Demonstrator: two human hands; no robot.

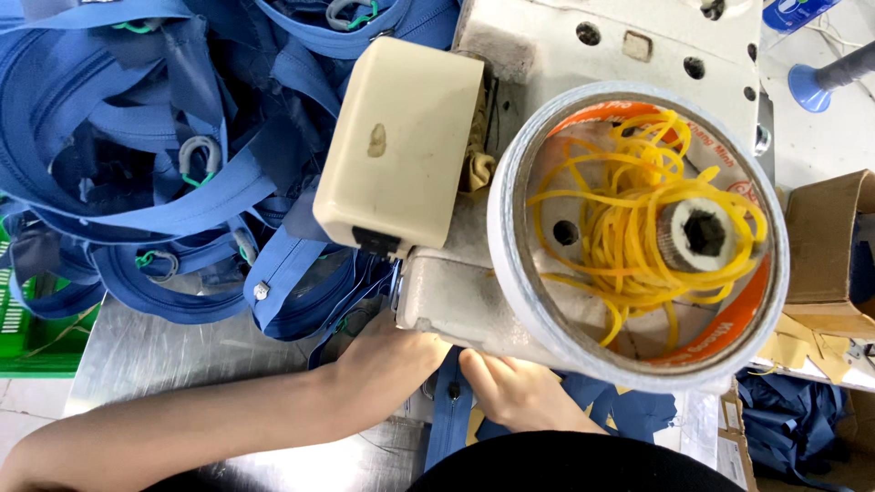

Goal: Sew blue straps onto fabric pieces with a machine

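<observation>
Both hands press flat: left hand (pixel 387 360) at nine o'clock, right hand (pixel 519 392) at three o'clock of the blue zipper strip (pixel 451 415), steadying it under the sewing machine (pixel 456 292) (needle hidden); neither apparently grips anything.

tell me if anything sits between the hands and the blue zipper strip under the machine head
Nothing visible does. The left hand and right hand both rest directly on the blue zipper strip at the base of the sewing machine. The machine head hides the fingertips and needle area.
</observation>
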